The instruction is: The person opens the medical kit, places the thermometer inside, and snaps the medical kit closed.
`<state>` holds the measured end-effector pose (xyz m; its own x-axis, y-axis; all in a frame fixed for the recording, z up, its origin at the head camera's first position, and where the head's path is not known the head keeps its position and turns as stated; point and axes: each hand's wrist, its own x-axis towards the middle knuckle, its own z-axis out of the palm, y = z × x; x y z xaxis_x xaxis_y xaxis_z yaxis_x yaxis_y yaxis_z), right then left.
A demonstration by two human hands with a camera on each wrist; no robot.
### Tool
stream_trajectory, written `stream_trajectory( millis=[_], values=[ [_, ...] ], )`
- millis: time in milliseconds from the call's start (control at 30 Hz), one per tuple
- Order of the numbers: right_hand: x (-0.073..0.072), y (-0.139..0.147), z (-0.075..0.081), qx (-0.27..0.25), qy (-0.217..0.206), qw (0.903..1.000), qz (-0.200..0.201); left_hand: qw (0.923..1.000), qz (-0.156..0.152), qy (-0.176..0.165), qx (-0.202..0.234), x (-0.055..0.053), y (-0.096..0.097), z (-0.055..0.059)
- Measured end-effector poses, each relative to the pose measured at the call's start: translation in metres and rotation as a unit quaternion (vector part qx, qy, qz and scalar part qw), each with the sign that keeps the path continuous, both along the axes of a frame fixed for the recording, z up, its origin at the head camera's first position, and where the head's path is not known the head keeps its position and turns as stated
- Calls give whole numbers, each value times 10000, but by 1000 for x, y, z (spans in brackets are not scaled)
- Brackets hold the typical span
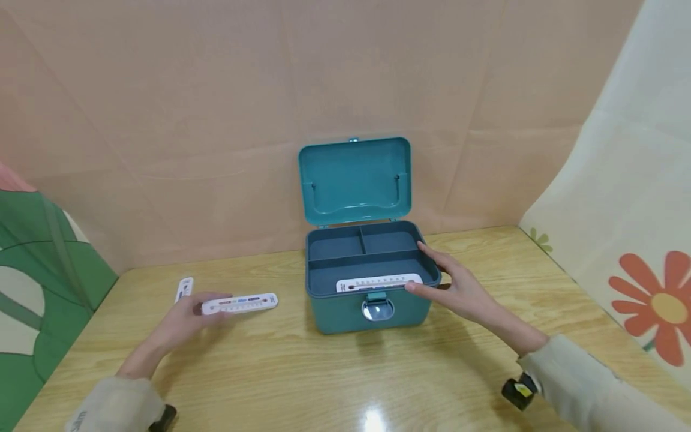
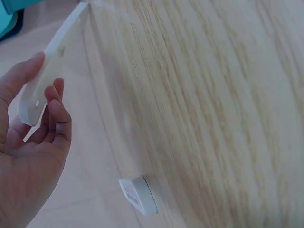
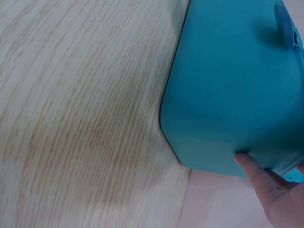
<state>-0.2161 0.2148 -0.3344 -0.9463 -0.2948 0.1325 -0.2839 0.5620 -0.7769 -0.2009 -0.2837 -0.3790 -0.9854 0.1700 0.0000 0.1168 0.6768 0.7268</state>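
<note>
Box [image 1: 335,315] front compartment [image 1: 372,265]: thermometer [image 1: 378,282]; left grip [image 1: 186,318] pinching second thermometer [image 1: 243,303]; right grip [image 1: 459,288] clasping box.

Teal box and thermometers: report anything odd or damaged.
Nothing stands out: the teal box stands upright, lid open; one thermometer sits in its front compartment; the left hand holds another thermometer. No spill or damage shows.

Head cam looks forward and down across the tabletop [image 1: 270,372]. Wrist cams are way closer and tipped sideways. Left shares the held thermometer [image 1: 240,304] with head; right's up close on the teal box [image 1: 340,318], which head also gets.
</note>
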Motion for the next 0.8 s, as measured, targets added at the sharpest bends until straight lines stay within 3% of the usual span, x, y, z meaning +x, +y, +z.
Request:
stream_trajectory(
  millis=[567,800],
  values=[
    [-1,1,1,-91,-8,9999,42,9975,-202,570,357,2,11,20],
    [-1,1,-2,-139,-21,9999,61,9961,-233,646,559,5,20,33]
  ],
)
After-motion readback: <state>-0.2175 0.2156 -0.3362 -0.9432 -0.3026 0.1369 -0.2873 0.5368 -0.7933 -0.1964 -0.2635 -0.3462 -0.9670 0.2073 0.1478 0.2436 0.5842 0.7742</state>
